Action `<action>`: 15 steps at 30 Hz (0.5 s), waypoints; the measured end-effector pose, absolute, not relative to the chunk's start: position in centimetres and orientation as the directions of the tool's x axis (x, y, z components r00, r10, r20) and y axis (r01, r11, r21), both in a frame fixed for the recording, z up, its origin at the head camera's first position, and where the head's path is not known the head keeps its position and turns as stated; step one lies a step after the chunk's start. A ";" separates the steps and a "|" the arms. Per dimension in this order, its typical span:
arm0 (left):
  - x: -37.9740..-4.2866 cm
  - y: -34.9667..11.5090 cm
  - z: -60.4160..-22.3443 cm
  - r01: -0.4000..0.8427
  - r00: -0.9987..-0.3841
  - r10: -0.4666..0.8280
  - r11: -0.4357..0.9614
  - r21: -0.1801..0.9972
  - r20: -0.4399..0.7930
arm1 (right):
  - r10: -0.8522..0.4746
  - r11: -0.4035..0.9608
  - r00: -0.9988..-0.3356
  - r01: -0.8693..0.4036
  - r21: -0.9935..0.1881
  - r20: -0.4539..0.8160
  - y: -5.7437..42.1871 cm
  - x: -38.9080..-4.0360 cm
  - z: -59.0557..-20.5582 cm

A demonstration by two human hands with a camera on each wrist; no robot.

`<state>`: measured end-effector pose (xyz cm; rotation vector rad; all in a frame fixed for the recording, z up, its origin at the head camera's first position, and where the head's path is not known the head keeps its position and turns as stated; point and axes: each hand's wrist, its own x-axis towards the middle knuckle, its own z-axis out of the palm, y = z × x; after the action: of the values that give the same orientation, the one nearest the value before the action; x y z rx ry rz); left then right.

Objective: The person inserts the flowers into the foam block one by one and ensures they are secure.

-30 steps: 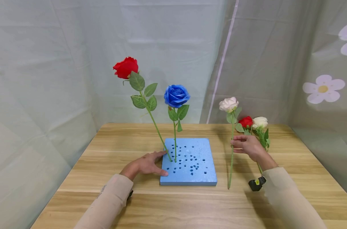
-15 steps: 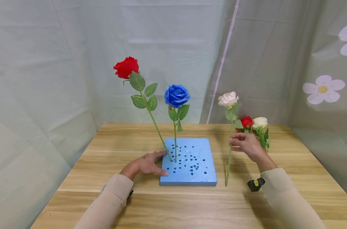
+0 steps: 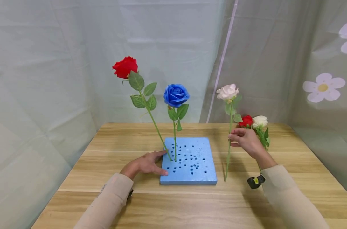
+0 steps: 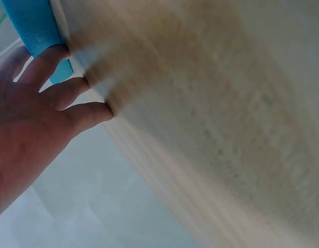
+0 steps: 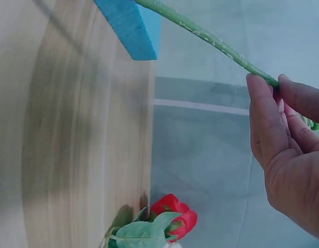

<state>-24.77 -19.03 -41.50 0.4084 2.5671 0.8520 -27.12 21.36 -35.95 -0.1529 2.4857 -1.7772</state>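
The left grip (image 3: pixel 148 163) lies with thumb and fingers spread; the right grip (image 3: pixel 247 142) pinches between thumb and fingertips.

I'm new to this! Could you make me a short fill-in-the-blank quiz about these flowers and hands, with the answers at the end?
1. The right hand pinches the pale rose by its ____.
2. In the blue board stand a red rose and a blue rose; the one leaning more is the ____ one.
3. The left hand touches the board, whose top is dotted with small ____.

Missing words: stem; red; holes.
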 end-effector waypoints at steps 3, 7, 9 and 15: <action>-24.8 -18.9 -41.5 0.141 -0.875 0.391 0.770 0.622 -0.284 | -0.133 0.335 -0.991 -0.049 -0.941 0.005 21.1 -27.2 -35.6; -24.8 -18.9 -41.6 0.140 -0.874 0.391 0.770 0.622 -0.288 | -0.139 0.347 -0.990 -0.068 -0.936 0.020 20.8 -27.3 -35.2; -24.8 -18.9 -41.6 0.139 -0.874 0.390 0.771 0.621 -0.288 | -0.143 0.347 -0.989 -0.085 -0.934 0.036 20.6 -27.4 -35.0; -24.8 -19.1 -41.5 0.142 -0.873 0.392 0.773 0.618 -0.290 | -0.148 0.346 -0.987 -0.117 -0.931 0.069 20.4 -27.5 -34.4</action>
<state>-24.84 -19.05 -41.53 0.4046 2.5602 0.8471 -27.55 20.37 -34.43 -0.2514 2.5545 -1.7636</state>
